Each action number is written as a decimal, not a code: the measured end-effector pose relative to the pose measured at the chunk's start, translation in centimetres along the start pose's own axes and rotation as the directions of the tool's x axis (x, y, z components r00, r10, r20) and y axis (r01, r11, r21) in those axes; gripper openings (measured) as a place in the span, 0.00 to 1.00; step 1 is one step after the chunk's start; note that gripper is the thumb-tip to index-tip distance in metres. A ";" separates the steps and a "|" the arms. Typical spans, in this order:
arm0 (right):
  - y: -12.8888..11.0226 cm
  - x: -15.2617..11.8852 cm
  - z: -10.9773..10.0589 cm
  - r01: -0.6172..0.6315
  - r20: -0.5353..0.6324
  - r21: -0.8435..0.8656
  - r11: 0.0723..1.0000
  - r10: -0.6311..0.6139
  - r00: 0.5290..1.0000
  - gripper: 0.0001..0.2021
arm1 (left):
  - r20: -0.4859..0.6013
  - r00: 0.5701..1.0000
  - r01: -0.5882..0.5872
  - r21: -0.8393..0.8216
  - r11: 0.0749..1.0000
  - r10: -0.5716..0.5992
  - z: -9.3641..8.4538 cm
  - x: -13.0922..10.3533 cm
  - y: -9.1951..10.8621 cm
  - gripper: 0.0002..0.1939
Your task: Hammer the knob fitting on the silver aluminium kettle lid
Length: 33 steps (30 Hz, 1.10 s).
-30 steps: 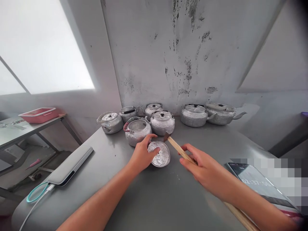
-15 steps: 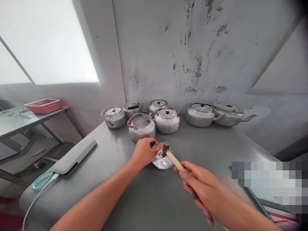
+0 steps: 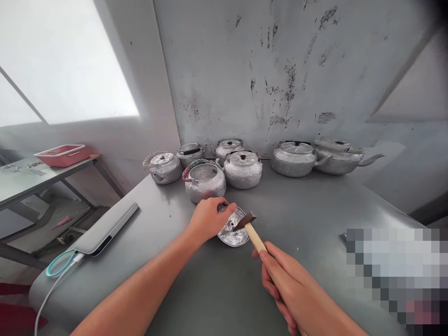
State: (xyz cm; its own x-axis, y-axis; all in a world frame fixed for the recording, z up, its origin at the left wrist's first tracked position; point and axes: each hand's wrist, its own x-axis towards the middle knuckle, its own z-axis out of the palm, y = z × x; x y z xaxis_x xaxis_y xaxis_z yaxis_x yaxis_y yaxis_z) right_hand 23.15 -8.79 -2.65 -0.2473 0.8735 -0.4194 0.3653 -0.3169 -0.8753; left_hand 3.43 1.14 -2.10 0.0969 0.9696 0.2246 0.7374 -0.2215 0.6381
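My left hand [image 3: 209, 217] grips the rim of a shiny, dented metal kettle lid [image 3: 234, 237], which has a small hole at its centre. The thumb lies over the lid's upper edge, and the other fingers are mostly hidden behind it. Wrapped round the wooden handle of a hammer [image 3: 257, 239] is my right hand [image 3: 280, 280]. The hammer's steel head is over the right half of the lid, close to the hole; whether it touches the metal I cannot tell. Just beyond my left hand stands a lidless kettle [image 3: 206, 182] with a red and green wrapped handle.
Several more metal kettles, among them a lidded one [image 3: 243, 170], line the back of the grey table [image 3: 210, 298] by the wall. A grey power bank [image 3: 107, 231] with a cable lies at left. A pink basket [image 3: 65, 155] sits on a side table. The right edge is pixelated.
The hammer head has turned and shifted slightly right and down over the lid. My left hand still holds the rim. The whole view has shifted a little.
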 end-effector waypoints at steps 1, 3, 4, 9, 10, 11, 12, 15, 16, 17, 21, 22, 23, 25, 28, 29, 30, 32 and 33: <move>0.1 0.0 0.0 0.008 -0.004 -0.008 1.000 -0.008 1.000 0.22 | 0.018 1.000 -0.005 0.017 1.000 0.005 -0.1 0.0 0.0 0.20; 0.2 0.0 -0.2 0.027 -0.012 -0.011 1.000 -0.027 1.000 0.22 | 0.041 0.999 -0.011 0.055 0.998 0.009 -0.2 -0.1 0.0 0.20; 0.2 0.0 -0.2 0.030 -0.013 -0.009 0.999 -0.031 0.999 0.22 | 0.045 0.999 -0.016 0.070 0.997 0.012 -0.2 -0.1 0.0 0.19; -0.1 -0.6 -0.1 0.022 -0.015 -0.012 1.000 -0.022 1.000 0.22 | 0.043 0.998 -0.045 0.079 0.996 0.042 0.0 -0.1 -0.1 0.13; 0.0 -0.8 0.0 0.037 -0.029 -0.005 0.999 -0.037 0.999 0.21 | 0.040 0.998 -0.047 0.076 0.996 0.044 0.0 -0.1 -0.1 0.13; 0.0 -0.9 0.2 0.060 -0.044 0.007 0.998 -0.059 0.997 0.20 | 0.037 0.998 -0.049 0.076 0.996 0.047 0.0 0.0 -0.1 0.12; 0.1 -1.0 0.3 0.078 -0.052 0.015 0.997 -0.077 0.996 0.19 | 0.035 0.998 -0.055 0.078 0.995 0.053 0.0 0.0 -0.2 0.12; 0.2 -0.9 0.3 0.052 -0.018 0.019 0.998 -0.052 0.998 0.18 | 0.036 0.998 -0.062 0.098 0.993 0.059 -0.1 0.1 -0.3 0.13; 0.1 -0.9 0.2 0.032 0.000 0.011 0.999 -0.032 0.999 0.19 | 0.035 0.998 -0.060 0.101 0.993 0.056 -0.1 0.1 -0.3 0.13; 0.0 -0.8 0.1 0.032 0.004 0.007 0.999 -0.032 0.999 0.19 | 0.034 0.998 -0.056 0.100 0.993 0.052 -0.1 0.1 -0.3 0.13; -1.0 -1.1 -0.3 0.098 -0.024 0.072 0.993 -0.096 0.995 0.17 | 0.034 0.998 -0.057 0.065 0.996 0.055 0.0 0.1 -0.4 0.10; -1.2 -1.1 -0.2 0.058 -0.005 0.085 0.995 -0.058 0.998 0.17 | 0.035 0.998 -0.058 0.058 0.997 0.056 0.0 0.1 -0.4 0.10; -1.3 -1.2 -0.2 0.004 0.016 0.090 0.996 -0.005 1.000 0.17 | 0.038 0.998 -0.058 0.055 0.997 0.056 0.0 0.1 -0.4 0.10; -1.4 -1.3 -0.1 -0.060 0.035 0.100 0.993 0.056 0.998 0.17 | 0.042 0.998 -0.050 0.057 0.997 0.048 0.0 0.1 -0.4 0.10; -1.2 -1.1 0.0 0.010 -0.019 0.182 0.983 -0.007 1.000 0.17 | 0.041 0.999 -0.037 0.058 0.998 0.034 0.0 0.1 -0.4 0.10; -1.1 -1.0 -0.1 0.003 -0.013 0.206 0.979 0.000 1.000 0.18 | 0.038 0.999 -0.033 0.058 0.998 0.031 0.0 0.0 -0.4 0.11; -1.0 -0.9 -0.1 -0.020 0.000 0.216 0.976 0.020 1.000 0.18 | 0.035 0.999 -0.029 0.059 0.998 0.027 0.0 0.0 -0.4 0.11; -0.8 -0.7 -0.3 -0.075 0.044 0.202 0.976 0.067 0.997 0.18 | 0.035 0.999 -0.018 0.066 0.998 0.016 0.0 0.0 -0.3 0.11; -0.7 -0.6 -0.3 -0.059 0.041 0.202 0.978 0.051 0.998 0.18 | 0.036 0.999 -0.013 0.073 0.997 0.011 -0.1 0.0 -0.3 0.11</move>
State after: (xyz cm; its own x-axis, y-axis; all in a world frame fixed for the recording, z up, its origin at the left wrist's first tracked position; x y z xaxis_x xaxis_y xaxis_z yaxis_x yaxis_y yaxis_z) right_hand 23.32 -9.01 -1.67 -0.2650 0.8401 -0.4732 0.1903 -0.4356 -0.8798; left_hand 3.18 1.17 -2.23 0.1288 0.9703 0.2049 0.7827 -0.2264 0.5797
